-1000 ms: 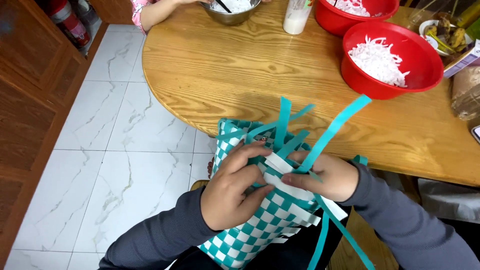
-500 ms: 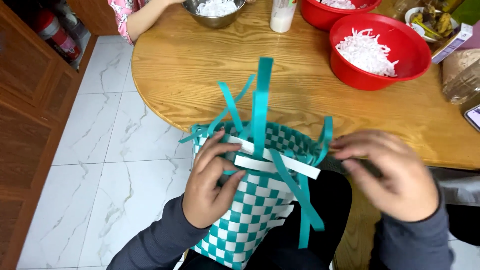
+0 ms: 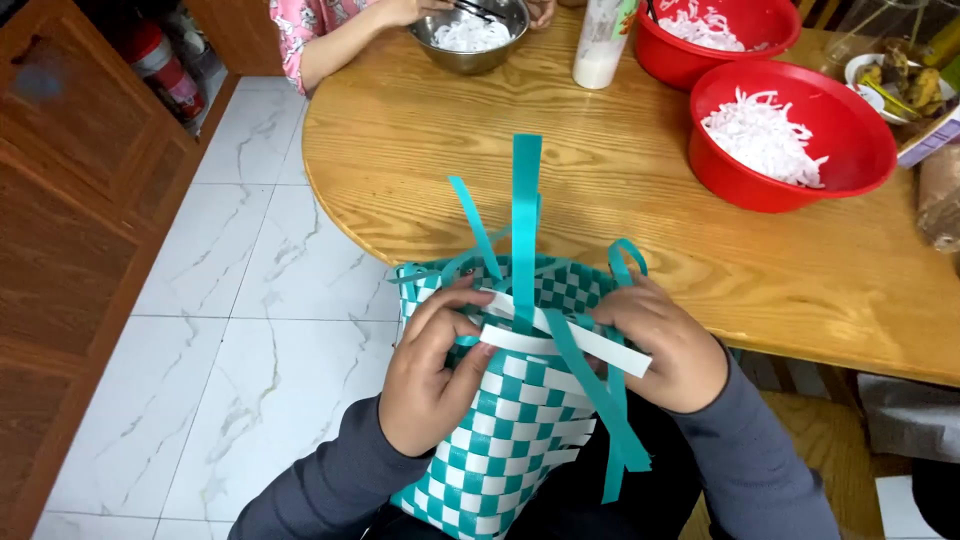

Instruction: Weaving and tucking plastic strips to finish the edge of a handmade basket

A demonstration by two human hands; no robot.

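A half-woven basket (image 3: 505, 440) of teal and white strips rests on my lap, its open rim toward the table. Loose teal strips (image 3: 525, 215) stick up from the rim, one long and upright. My left hand (image 3: 430, 375) grips the basket's left side, fingers on a white strip (image 3: 565, 343) that lies across the rim. On the right, my right hand (image 3: 660, 345) holds the rim and the same white strip, with a teal strip looping over its fingers. Both arms wear grey sleeves.
A round wooden table (image 3: 560, 170) stands ahead, carrying two red bowls (image 3: 800, 150) of white shreds, a steel bowl (image 3: 470, 35), a white bottle (image 3: 603, 45) and a dish of food at far right. Another person's hands work in the steel bowl. A wooden cabinet (image 3: 70, 200) lines the left; marble floor lies below.
My right hand has come back in from the right and now grips the basket rim and white strip. The tall teal strip stands straighter. The view has shifted slightly.
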